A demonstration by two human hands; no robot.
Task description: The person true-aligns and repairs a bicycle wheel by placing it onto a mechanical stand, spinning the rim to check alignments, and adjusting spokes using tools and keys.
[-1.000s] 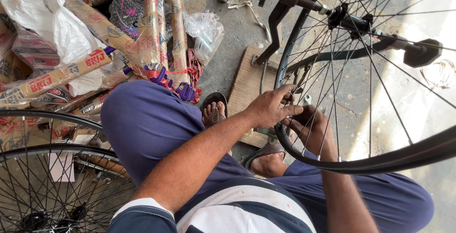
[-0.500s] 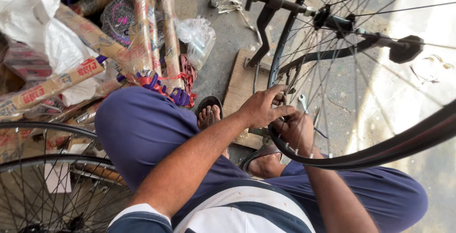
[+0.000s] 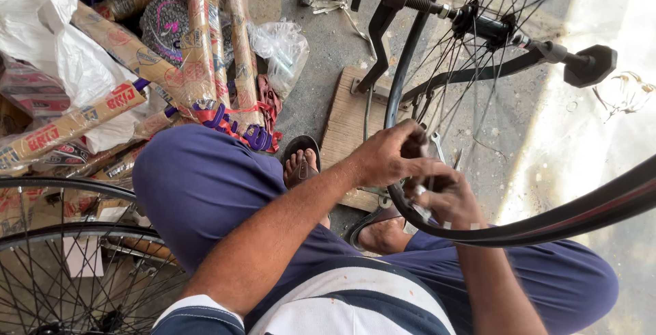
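At the far left, the spoked wheel (image 3: 61,266) on the floor by your knee and the heap of paper-wrapped bicycle parts (image 3: 137,61) beyond it sit much as they did a second ago; they have only slid a little in the view, because your head has tipped, not because anything there was touched. The clear plastic bag (image 3: 280,44) and your sandalled foot (image 3: 301,164) hold their places too.

The change is in the middle. Your left hand (image 3: 389,157) has closed further over the black rim (image 3: 403,68) of the wheel in the truing stand (image 3: 376,27). A second ago its fingers lay looser across the tyre edge; now they curl tight around the rim just where the spokes meet it, holding it firm. The wooden board (image 3: 345,123) under the stand has not moved.

Just right of it, your right hand (image 3: 441,198) has drawn closer, so the two hands now touch or nearly touch at the near side of the rim. Its fingers are pinched narrowly around something small and metallic at a spoke end; whether that is a spoke key or the nipple itself I cannot tell. A small spanner (image 3: 437,145) lies on the board just behind your hands.

Further right, the hub (image 3: 488,27) on its axle looks unchanged, and I can't tell whether the wheel has turned. Judging by this, you have settled on one spoke and are working it.
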